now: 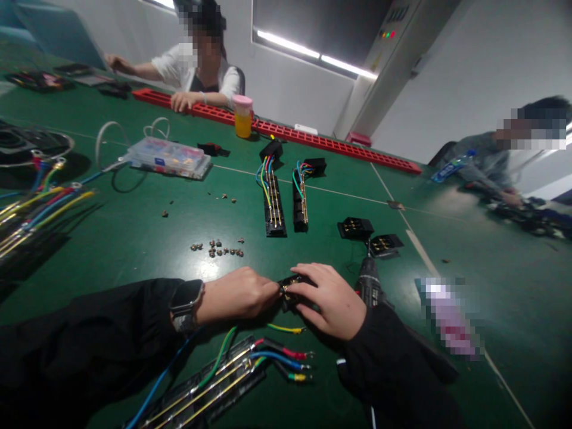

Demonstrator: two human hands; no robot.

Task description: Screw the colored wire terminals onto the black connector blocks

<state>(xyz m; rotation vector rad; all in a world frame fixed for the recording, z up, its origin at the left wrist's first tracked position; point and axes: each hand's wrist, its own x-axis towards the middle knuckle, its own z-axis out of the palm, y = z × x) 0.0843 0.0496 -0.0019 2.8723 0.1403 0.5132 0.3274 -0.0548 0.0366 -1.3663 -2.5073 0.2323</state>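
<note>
- Head view, in hand: the right hand [333, 301] is spread over a small black block [289, 303] and clamped on it; the left hand [241, 293] has its fingers curled together, tips at the block's left side (whether they pinch something small, I cannot tell).
- Head view, apparently done: beyond the hands on the bench [134, 238], one wired strip [274, 211] and a second wired strip [300, 208] each have coloured wires running to a black block at the far end.
- Head view, partly done: nearer the body than the left hand, a barred strip [218, 387] carries red, blue and green-yellow leads; their lugged ends lie free just below the right hand, so the joining to a block looks unfinished.
- Head view, apparently left: beyond the right hand and to its right lie two unwired blocks [356, 227], with a power driver [370, 280] beside them; loose screws [212, 252] are scattered beyond the left hand, and more barred strips [31, 232] with free leads lie far to its left.
</note>
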